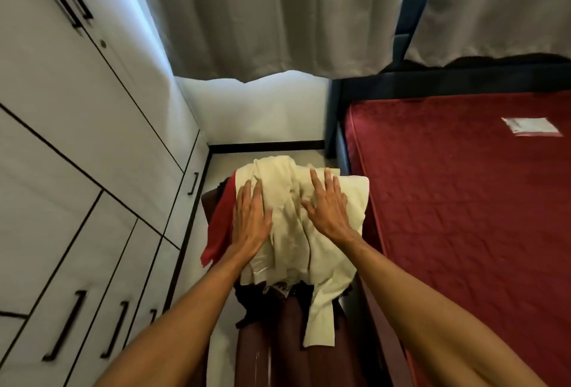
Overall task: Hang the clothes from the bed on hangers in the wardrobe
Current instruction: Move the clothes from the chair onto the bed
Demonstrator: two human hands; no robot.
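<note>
A pile of clothes lies in front of me in the narrow gap between wardrobe and bed. A cream garment (pixel 287 216) is on top, a red garment (pixel 221 226) hangs off its left side, and dark clothes (pixel 256 297) show underneath. What the pile rests on looks like a dark brown stand (pixel 278 349). My left hand (pixel 251 220) lies flat on the cream garment's left part with straight fingers. My right hand (pixel 327 204) lies flat on its right part, fingers spread. The white wardrobe (pixel 77 139) on the left has all its doors closed. No hangers are in view.
The bed with a bare red mattress (pixel 463 201) fills the right side, with a small white label (pixel 531 125) on it. Grey curtains (pixel 262 16) hang ahead over a white wall. Black handles (pixel 66 325) line the wardrobe's lower doors. A strip of pale floor (pixel 222 161) shows.
</note>
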